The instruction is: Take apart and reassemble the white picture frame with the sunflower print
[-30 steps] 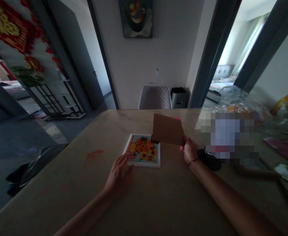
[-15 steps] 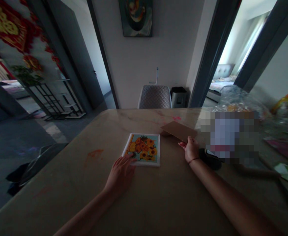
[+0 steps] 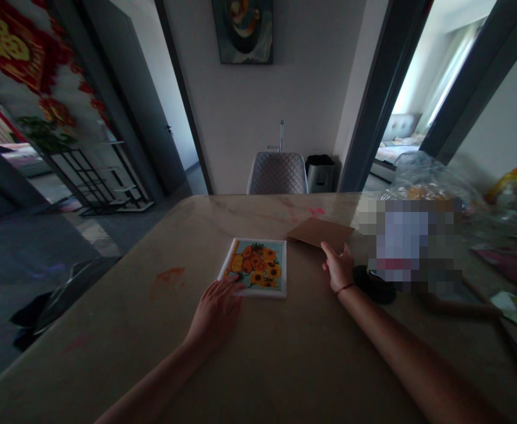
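Observation:
A small white-framed sunflower painting (image 3: 254, 268) lies flat on the table. My left hand (image 3: 215, 310) rests with its fingertips on the frame's lower left corner. A flat brown cardboard sheet (image 3: 319, 231) lies on the table to the right of the painting. My right hand (image 3: 340, 268) is just below the sheet's near edge, fingers spread and holding nothing. I cannot tell whether the fingertips touch the sheet. A round black object (image 3: 373, 284) sits next to my right hand.
The pale stone table (image 3: 108, 330) has an orange stain (image 3: 170, 274) left of the painting. A pixelated patch (image 3: 411, 244) hides things at the right, among a plastic bag (image 3: 426, 176) and scattered papers. A quilted chair (image 3: 278, 174) stands beyond the far edge.
The cardboard sheet, held up in my right hand a second ago, now lies flat on the table. My right hand has let go and its fingers have opened. My left hand has barely moved.

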### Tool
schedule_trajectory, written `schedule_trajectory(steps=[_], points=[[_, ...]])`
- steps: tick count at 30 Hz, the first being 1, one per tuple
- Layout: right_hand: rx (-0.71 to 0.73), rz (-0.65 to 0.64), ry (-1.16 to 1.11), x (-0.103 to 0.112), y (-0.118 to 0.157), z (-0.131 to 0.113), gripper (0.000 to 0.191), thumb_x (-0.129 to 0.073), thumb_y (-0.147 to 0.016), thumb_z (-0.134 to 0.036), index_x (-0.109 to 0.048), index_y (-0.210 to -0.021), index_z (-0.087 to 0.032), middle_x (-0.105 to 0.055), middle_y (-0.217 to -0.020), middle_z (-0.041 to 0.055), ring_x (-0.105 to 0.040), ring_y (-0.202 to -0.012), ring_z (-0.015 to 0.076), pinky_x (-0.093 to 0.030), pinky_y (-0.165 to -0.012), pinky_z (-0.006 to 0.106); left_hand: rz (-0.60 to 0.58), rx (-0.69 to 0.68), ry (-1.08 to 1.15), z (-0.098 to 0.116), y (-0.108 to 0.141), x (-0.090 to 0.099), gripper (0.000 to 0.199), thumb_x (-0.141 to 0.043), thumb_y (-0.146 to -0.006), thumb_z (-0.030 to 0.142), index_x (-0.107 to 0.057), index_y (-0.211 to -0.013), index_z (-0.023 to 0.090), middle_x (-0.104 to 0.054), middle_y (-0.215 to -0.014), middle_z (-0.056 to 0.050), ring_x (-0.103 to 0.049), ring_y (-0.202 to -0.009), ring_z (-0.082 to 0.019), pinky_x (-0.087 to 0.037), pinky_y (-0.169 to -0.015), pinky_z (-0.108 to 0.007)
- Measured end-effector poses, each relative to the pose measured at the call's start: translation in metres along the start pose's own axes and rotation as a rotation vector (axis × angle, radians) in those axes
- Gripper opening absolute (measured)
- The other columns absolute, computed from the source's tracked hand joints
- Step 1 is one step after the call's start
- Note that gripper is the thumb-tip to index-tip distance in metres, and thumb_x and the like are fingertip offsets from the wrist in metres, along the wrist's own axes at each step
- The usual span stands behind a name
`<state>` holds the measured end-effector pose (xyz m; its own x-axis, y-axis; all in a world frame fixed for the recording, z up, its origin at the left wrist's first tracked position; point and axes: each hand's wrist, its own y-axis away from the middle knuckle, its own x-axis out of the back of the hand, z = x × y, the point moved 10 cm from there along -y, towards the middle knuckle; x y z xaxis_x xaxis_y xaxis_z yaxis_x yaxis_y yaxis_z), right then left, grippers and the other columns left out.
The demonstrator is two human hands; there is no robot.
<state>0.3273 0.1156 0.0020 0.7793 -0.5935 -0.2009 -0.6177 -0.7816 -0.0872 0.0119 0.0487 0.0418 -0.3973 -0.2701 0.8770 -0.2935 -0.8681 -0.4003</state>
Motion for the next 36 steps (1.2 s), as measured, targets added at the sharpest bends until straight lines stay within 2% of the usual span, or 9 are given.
schedule_trajectory(steps=[5,7,12,17,20,22,25,27,36], points=[[0.045,0.005,0.285,0.002,0.004,-0.006,0.081,-0.068,-0.058,-0.040,-0.036,-0.126,-0.011,-0.053,-0.055,-0.0063,-0.040,-0.029,0.0102,-0.031,-0.028,0.024,-0.014,-0.004,-0.013,0.000,0.000,-0.001,0.027,-0.045,-0.081,0.024,-0.061,-0.102,0.021,-0.059,-0.117,-0.008,-0.055,-0.106,-0.023,-0.038,-0.096,-0.045],[0.120,-0.022,0.411,-0.003,0.005,-0.011,0.086,-0.067,-0.058,-0.039,-0.032,-0.131,-0.008,-0.054,-0.057,-0.0040,-0.044,-0.033,0.0127,-0.036,-0.034,0.026,-0.021,-0.001,-0.020,0.000,0.000,-0.002,0.027,-0.044,-0.081,0.024,-0.061,-0.102,0.020,-0.059,-0.117,-0.008,-0.054,-0.107,-0.023,-0.038,-0.097,-0.045],[0.290,-0.034,0.569,-0.012,0.010,-0.022,0.075,-0.056,-0.067,-0.037,-0.033,-0.129,-0.001,-0.053,-0.058,-0.0013,-0.053,-0.056,0.0193,-0.044,-0.059,0.032,-0.026,-0.007,-0.048,0.001,0.000,-0.002,0.027,-0.045,-0.081,0.024,-0.060,-0.103,0.022,-0.059,-0.118,-0.007,-0.054,-0.108,-0.023,-0.038,-0.096,-0.046],[0.432,-0.194,0.577,-0.034,0.026,-0.031,0.051,-0.047,-0.074,-0.030,-0.043,-0.120,-0.008,-0.048,-0.055,-0.0041,-0.050,-0.053,0.0164,-0.042,-0.058,0.030,-0.032,-0.024,-0.065,0.003,0.000,-0.002,0.027,-0.044,-0.082,0.023,-0.060,-0.103,0.021,-0.058,-0.119,-0.008,-0.053,-0.109,-0.023,-0.039,-0.096,-0.046],[0.531,-0.386,0.588,-0.056,0.048,-0.038,0.028,-0.046,-0.078,-0.028,-0.056,-0.101,-0.016,-0.052,-0.060,-0.0011,-0.050,-0.055,0.0147,-0.042,-0.058,0.028,-0.032,-0.019,-0.070,0.003,0.000,-0.001,0.027,-0.043,-0.082,0.024,-0.061,-0.102,0.021,-0.058,-0.119,-0.008,-0.054,-0.108,-0.023,-0.039,-0.096,-0.046],[0.612,-0.581,0.598,-0.074,0.070,-0.041,0.018,-0.046,-0.079,-0.026,-0.059,-0.090,-0.018,-0.055,-0.065,0.0011,-0.052,-0.060,0.0142,-0.043,-0.061,0.027,-0.031,-0.020,-0.071,0.004,0.000,0.000,0.027,-0.043,-0.082,0.024,-0.061,-0.102,0.021,-0.058,-0.119,-0.007,-0.054,-0.109,-0.022,-0.039,-0.096,-0.045],[0.763,-0.804,0.636,-0.092,0.102,-0.046,0.013,-0.048,-0.080,-0.024,-0.060,-0.078,-0.019,-0.058,-0.075,0.0042,-0.054,-0.074,0.0161,-0.044,-0.072,0.029,-0.030,-0.025,-0.076,0.003,0.000,-0.001,0.027,-0.043,-0.082,0.023,-0.062,-0.101,0.021,-0.059,-0.118,-0.007,-0.053,-0.109,-0.022,-0.040,-0.096,-0.044],[0.831,-0.887,0.675,-0.097,0.115,-0.045,0.011,-0.051,-0.078,-0.024,-0.061,-0.076,-0.019,-0.059,-0.082,0.0058,-0.054,-0.082,0.0176,-0.044,-0.078,0.032,-0.024,-0.029,-0.081,0.002,0.000,-0.001,0.028,-0.042,-0.083,0.023,-0.062,-0.101,0.021,-0.060,-0.117,-0.007,-0.054,-0.109,-0.022,-0.040,-0.095,-0.044],[0.878,-0.917,0.767,-0.100,0.116,-0.038,0.019,-0.049,-0.081,-0.027,-0.065,-0.084,-0.018,-0.065,-0.101,0.0071,-0.053,-0.101,0.0198,-0.039,-0.092,0.038,0.043,-0.107,-0.091,0.019,0.003,0.009,0.021,-0.049,-0.081,0.029,-0.069,-0.088,0.025,-0.066,-0.108,-0.005,-0.060,-0.100,-0.023,-0.038,-0.096,-0.050]])
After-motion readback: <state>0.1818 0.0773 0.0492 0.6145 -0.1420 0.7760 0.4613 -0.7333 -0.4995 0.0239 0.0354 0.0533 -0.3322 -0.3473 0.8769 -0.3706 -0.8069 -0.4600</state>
